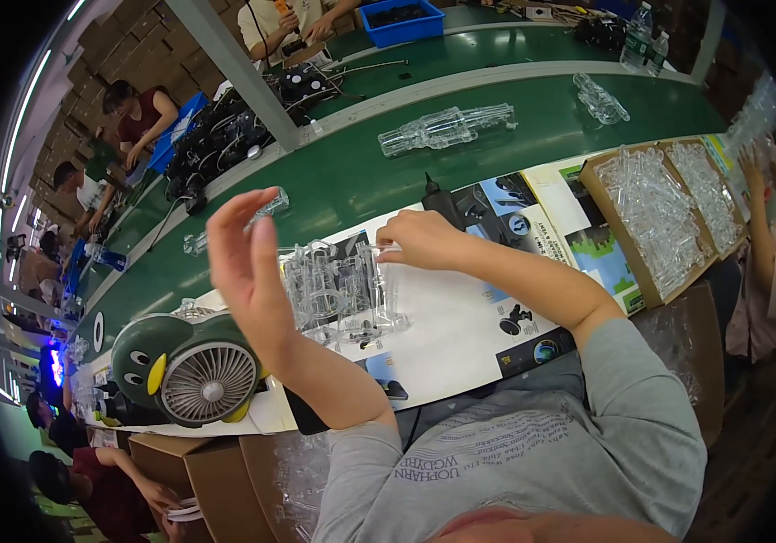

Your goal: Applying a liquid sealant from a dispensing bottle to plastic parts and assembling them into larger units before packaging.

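Observation:
On the printed sheet before me lies a cluster of clear plastic parts [329,285], see-through moulded pieces close together. My right hand [422,239] reaches in from the right, thumb and fingers pinched on the far right edge of a clear plastic part [377,282]. My left hand [257,271] is raised at the left of the cluster, thumb and curved fingers apart, nothing seen between them. Beyond the left hand, partly hidden by it, another clear plastic piece [196,242] rests on the green belt. A black-handled tool [440,197] stands just past my right hand.
A green penguin-shaped fan [209,385] stands at the left. Clear assembled toys [449,128] lie on the green conveyor belt [333,163] ahead. At the right sits a cardboard tray [616,226] heaped with clear parts. Cardboard boxes [225,480] flank me, and co-workers sit around.

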A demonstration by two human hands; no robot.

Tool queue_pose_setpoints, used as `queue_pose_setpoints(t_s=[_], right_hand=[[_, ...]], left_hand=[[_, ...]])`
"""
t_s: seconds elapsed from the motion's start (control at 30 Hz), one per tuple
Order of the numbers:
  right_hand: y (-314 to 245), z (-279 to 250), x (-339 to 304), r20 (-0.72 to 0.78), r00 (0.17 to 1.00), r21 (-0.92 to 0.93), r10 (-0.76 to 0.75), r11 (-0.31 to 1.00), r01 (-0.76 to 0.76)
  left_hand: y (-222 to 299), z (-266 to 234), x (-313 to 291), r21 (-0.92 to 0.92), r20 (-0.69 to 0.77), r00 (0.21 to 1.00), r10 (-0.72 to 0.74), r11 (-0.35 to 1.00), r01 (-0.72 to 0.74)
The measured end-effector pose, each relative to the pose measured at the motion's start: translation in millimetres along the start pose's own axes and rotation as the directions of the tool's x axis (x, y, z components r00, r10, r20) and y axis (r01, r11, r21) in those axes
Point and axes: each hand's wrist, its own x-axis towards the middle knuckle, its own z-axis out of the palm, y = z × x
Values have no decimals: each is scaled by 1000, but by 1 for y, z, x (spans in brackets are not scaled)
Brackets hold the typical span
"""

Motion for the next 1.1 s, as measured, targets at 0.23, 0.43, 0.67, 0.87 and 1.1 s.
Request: queue_pose_setpoints(t_s=[0.23, 0.43, 0.67, 0.87, 1.1], right_hand=[[-26, -82, -20, -338, 940, 254, 50, 966, 40], [-45, -105, -31, -626, 771, 320, -115, 864, 388], [33, -67, -23, -453, 880, -69, -145, 989, 128], [77, -23, -29, 62, 891, -635, -450, 671, 383], [81, -17, -18, 209, 865, -641, -456, 604, 473]], left_hand=[[-4, 10, -8, 379, 346, 929, -134, 925, -8], [-5, 23, -5, 179, 539, 782, -313, 950, 257], [-11, -2, 0, 113, 288, 907, -307, 951, 287], [-11, -10, 0, 165, 290, 909, -299, 951, 260], [-15, -6, 0, 225, 359, 887, -292, 949, 221]])
